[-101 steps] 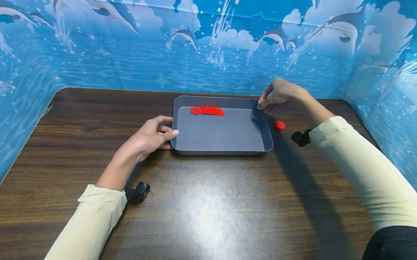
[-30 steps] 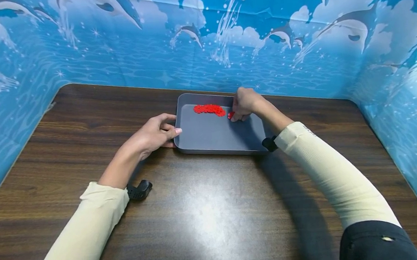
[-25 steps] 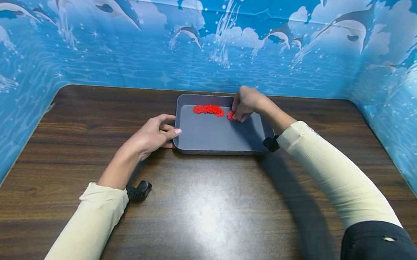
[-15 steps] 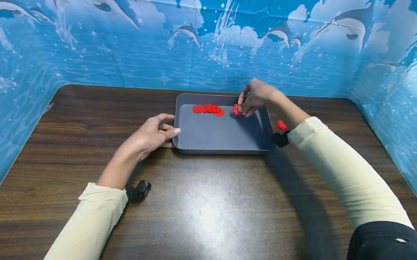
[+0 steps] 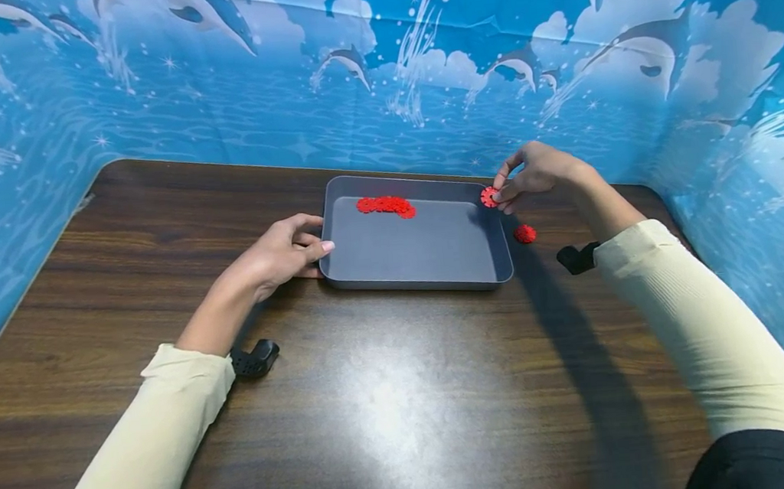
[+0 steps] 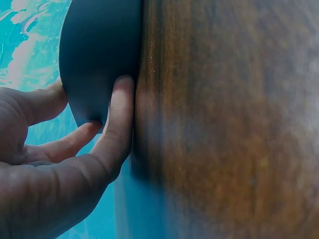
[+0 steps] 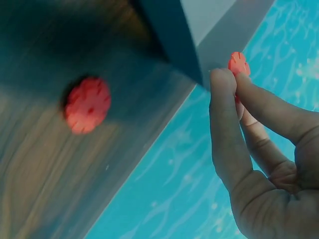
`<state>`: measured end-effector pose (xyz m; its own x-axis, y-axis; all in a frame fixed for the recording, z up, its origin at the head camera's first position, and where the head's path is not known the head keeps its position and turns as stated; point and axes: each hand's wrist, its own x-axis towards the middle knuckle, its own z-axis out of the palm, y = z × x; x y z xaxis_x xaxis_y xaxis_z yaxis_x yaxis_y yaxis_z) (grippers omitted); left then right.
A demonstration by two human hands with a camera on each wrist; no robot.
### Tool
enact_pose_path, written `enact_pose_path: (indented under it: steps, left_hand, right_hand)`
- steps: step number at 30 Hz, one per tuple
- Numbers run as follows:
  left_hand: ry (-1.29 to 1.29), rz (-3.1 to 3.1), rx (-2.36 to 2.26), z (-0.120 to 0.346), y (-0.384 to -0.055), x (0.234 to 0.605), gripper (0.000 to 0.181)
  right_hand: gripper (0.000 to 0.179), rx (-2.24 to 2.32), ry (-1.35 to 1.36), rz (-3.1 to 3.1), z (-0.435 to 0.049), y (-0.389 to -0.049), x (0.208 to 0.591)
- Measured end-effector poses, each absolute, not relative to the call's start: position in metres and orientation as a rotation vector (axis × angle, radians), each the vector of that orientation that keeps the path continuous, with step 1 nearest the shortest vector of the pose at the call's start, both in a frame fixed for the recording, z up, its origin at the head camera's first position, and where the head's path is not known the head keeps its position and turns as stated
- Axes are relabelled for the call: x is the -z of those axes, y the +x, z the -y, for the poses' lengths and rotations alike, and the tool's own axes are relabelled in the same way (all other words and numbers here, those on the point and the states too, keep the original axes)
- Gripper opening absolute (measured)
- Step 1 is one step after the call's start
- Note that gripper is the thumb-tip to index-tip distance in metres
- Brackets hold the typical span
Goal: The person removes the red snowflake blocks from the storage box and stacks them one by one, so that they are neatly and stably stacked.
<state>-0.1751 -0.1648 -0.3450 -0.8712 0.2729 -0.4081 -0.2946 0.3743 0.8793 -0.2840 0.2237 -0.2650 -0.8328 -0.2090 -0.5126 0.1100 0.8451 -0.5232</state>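
Observation:
My left hand (image 5: 285, 249) holds the left side of a grey rectangular tray (image 5: 409, 284); in the left wrist view its fingers lie along the outer wall. With thumb and fingertips, my right hand (image 5: 534, 172) pinches a red notched plastic disc (image 5: 488, 197) by its edge. That disc is at the tray's far right corner, overlapping the rim in the head view. It stands upright between the fingertips in the right wrist view. Several overlapping red discs (image 5: 386, 205) form a row on the tray floor near the back wall.
Just right of the tray, another red notched disc piece (image 5: 525, 234) lies on the dark wood table (image 5: 376, 399). A blue curtain (image 5: 271, 116) printed with dolphins surrounds the table's back and sides. Wrist cameras (image 5: 256, 359) sit under each sleeve cuff.
From over the tray floor near the row's right end, my right hand has moved right to the far right corner, carrying the red disc. My left hand stays at the tray's left side.

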Motion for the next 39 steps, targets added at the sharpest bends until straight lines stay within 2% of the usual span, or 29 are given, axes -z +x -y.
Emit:
enact_pose_path:
  steps: [9, 17, 30, 39]
  left_hand:
    - [-0.025, -2.139, -1.526, 0.166, -0.175, 0.346, 0.07]
    - [-0.028, -2.141, -1.525, 0.168, -0.174, 0.346, 0.07]
    - [-0.022, -2.148, -1.518, 0.167, -0.176, 0.348, 0.07]
    - [-0.019, -2.152, -1.52, 0.165, -0.175, 0.347, 0.07]
  right_hand:
    - [0.028, 0.814, 0.042, -2.411, -0.261, -0.28, 0.27]
    - [0.023, 0.896, 0.116, -2.359, -0.281, -0.273, 0.29]
    - [0.023, 0.939, 0.176, -2.249, -0.294, -0.27, 0.309]
    - [0.018, 0.991, 0.218, -2.3, -0.291, -0.271, 0.303]
